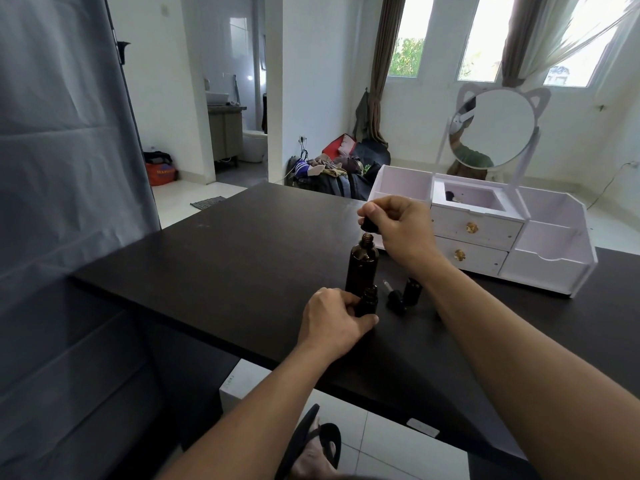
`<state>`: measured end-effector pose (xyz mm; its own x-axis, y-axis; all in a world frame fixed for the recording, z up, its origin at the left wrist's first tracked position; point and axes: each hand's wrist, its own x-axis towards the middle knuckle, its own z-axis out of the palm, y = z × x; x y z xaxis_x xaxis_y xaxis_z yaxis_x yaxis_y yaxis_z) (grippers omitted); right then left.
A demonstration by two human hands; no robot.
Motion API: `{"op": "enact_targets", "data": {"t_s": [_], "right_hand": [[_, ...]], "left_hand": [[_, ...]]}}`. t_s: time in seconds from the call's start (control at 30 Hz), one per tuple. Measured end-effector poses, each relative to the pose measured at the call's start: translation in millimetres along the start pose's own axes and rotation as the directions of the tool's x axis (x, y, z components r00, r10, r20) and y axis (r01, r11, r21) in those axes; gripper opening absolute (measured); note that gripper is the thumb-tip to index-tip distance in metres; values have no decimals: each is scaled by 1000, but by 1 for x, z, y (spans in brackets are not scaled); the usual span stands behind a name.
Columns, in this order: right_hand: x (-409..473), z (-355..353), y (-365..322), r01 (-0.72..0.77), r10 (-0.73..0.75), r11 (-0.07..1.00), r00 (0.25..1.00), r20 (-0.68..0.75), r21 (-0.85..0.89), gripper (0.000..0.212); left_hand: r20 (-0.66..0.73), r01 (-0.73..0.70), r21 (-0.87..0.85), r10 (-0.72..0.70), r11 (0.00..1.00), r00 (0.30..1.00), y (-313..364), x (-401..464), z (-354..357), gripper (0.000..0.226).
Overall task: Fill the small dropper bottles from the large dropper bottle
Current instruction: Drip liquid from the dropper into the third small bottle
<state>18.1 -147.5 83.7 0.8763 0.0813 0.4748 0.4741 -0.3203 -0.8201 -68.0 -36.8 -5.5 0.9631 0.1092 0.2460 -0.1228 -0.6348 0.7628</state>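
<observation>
We see a matte black counter [221, 258] with a flat, faintly scuffed top. On it stands the large dropper bottle [362, 265], a tall round cylinder of dark amber glass with a threaded neck, uncapped. Just in front of it, touching or nearly so, stands a small dropper bottle [367, 301] of the same dark glass, also open at the neck. Our left hand [334, 322] grips this small bottle low down, fingers curled round its far side and thumb along the near side, hiding its base. Our right hand [398, 226] hovers above the large bottle's mouth, its fingers pinching a black dropper cap [369, 227]; we cannot make out any pipette below the cap. To the right of the bottles a loose dropper [394, 295] lies on the counter, with a clear tip and black cap, beside another small dark bottle [412, 289], partly hidden by our right forearm. Behind stands a white organiser [550, 258] with gold-knobbed drawers.
</observation>
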Motion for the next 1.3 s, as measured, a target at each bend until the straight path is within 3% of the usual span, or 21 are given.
{"op": "enact_targets", "data": {"t_s": [0.43,0.73,1.1,1.3], "right_hand": [[9,-34,-60,161,-110,963,966,-233,215,13],[-20,-36,-46,107,-79,971,987,-138,213,20],[-32,-25,-28,72,-56,980,995,-86,185,12],[-32,-24,-20,64,-53,986,996,-72,154,23]], "left_hand": [[38,14,77,-17,997,999,-1,5,3,30],[25,-1,66,0,998,1000,-2,5,3,31],[35,37,60,-39,997,999,2,4,2,31],[32,26,56,-28,998,999,2,2,1,32]]}}
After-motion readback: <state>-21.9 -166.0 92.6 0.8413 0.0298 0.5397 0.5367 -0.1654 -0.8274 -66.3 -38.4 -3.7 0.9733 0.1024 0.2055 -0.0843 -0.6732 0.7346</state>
